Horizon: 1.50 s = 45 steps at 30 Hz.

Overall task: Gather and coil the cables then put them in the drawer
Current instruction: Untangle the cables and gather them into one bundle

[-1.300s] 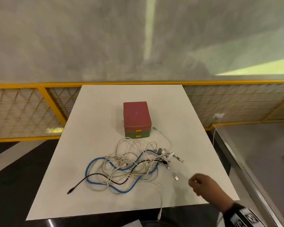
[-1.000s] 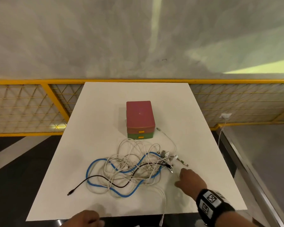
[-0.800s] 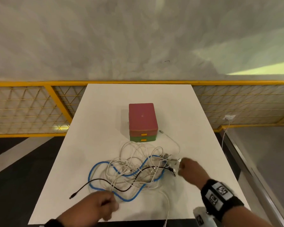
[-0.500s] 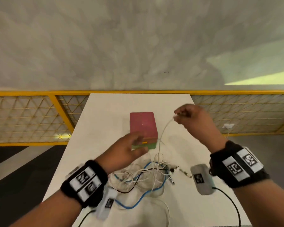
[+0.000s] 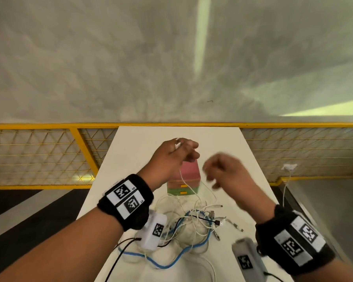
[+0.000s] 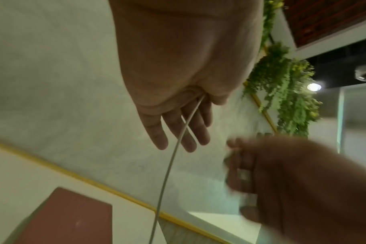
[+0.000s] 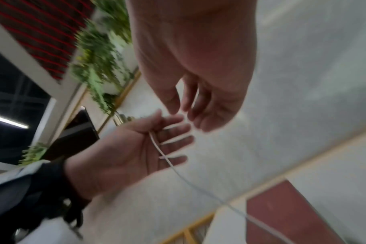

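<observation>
My left hand point(image 5: 172, 157) is raised at 12 o'clock above the cable tangle point(image 5: 183, 231), thumb pinching the white cable point(image 6: 167, 166) against the palm, fingers straight. The cable hangs down across the red-and-green drawer box point(image 5: 186, 183), which my hands partly hide. At 2 o'clock my right hand point(image 5: 224, 174) is blurred, fingers loosely curled, holding nothing I can see. The table point(image 5: 135, 143) backs onto a yellow mesh fence point(image 5: 39, 155).

The head camera looks forward and down from above the near edge of the white rectangular table point(image 5: 130, 143), facing 12 o'clock toward the grey wall. Each wrist camera sits close behind its palm, tilted upward; both share the thin white cable point(image 6: 167, 168) and the dark-red box top point(image 7: 293, 213)
</observation>
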Each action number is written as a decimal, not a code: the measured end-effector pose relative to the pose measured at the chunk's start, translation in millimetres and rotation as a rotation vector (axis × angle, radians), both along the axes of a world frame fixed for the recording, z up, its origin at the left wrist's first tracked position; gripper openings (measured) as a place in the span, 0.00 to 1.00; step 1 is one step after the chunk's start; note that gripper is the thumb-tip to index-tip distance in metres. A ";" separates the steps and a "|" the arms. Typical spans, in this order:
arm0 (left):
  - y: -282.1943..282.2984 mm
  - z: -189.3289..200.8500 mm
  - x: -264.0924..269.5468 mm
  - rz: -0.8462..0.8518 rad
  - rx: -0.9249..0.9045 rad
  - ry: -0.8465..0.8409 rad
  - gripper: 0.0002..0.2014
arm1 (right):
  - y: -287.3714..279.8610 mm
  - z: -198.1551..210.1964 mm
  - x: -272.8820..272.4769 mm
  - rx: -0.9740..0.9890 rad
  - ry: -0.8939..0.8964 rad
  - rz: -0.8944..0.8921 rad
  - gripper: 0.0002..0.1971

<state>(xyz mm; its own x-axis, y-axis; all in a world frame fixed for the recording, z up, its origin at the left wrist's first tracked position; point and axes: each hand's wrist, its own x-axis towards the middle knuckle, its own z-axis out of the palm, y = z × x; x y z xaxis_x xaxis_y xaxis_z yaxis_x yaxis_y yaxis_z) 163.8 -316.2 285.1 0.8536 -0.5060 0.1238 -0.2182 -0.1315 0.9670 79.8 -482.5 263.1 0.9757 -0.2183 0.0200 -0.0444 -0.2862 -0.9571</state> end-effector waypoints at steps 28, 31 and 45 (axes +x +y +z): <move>16.4 -50.8 -40.4 -0.114 0.250 0.282 0.15 | 47.7 -41.9 12.4 0.990 0.418 0.073 0.16; 7.1 -50.9 -39.7 -0.127 0.164 0.340 0.16 | 39.5 -32.7 9.5 0.987 0.399 0.056 0.14; 96.7 -66.5 -87.2 -0.672 0.652 0.280 0.10 | 16.3 -58.5 25.6 1.150 0.634 -0.044 0.19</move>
